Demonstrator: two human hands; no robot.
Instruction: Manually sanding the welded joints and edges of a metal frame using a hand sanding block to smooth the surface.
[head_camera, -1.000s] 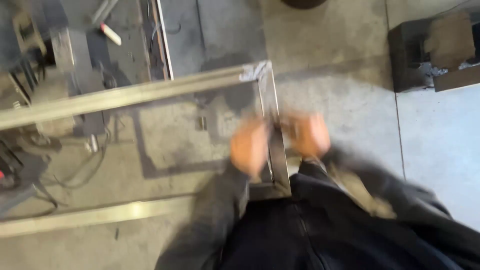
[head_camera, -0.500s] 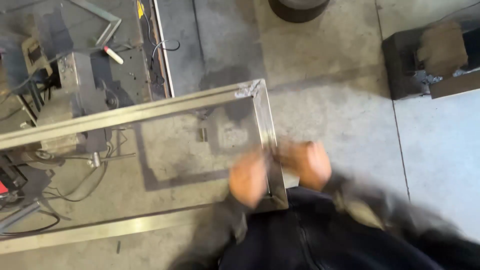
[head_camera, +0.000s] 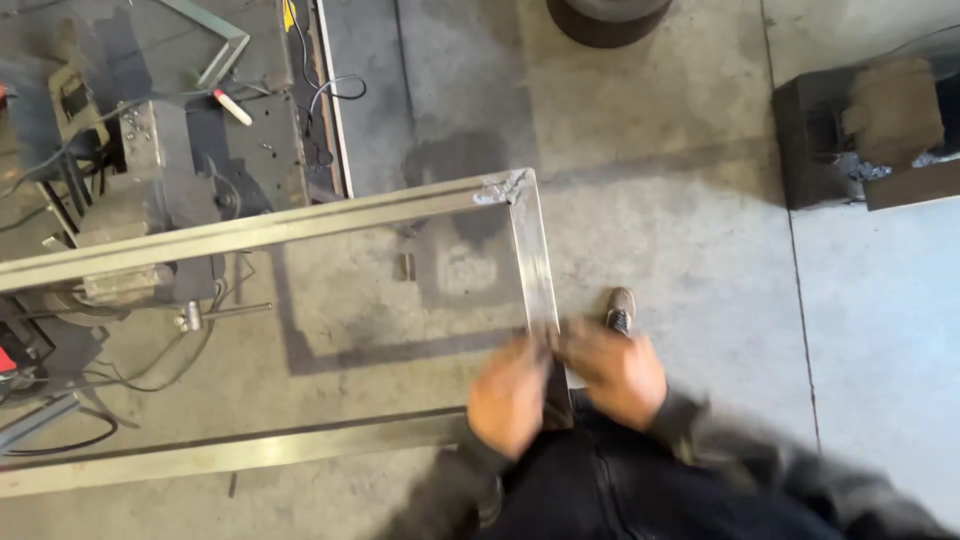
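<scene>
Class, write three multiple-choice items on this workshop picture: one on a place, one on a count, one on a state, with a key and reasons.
1. Where do both hands grip the rectangular grey steel frame?
A. on its short end bar
B. at the welded corner
C. on the far long bar

2. How many shoes show on the concrete floor beside the frame?
A. none
B. one
C. three

3. How does the frame's top right corner look?
A. painted red
B. wrapped in tape
C. welded, with a rough bright seam

Key: 1 A, the left hand and right hand close on either side of the end bar of the frame. 2 B, one shoe shows on the floor. 3 C, the corner bears a rough bright weld.
</scene>
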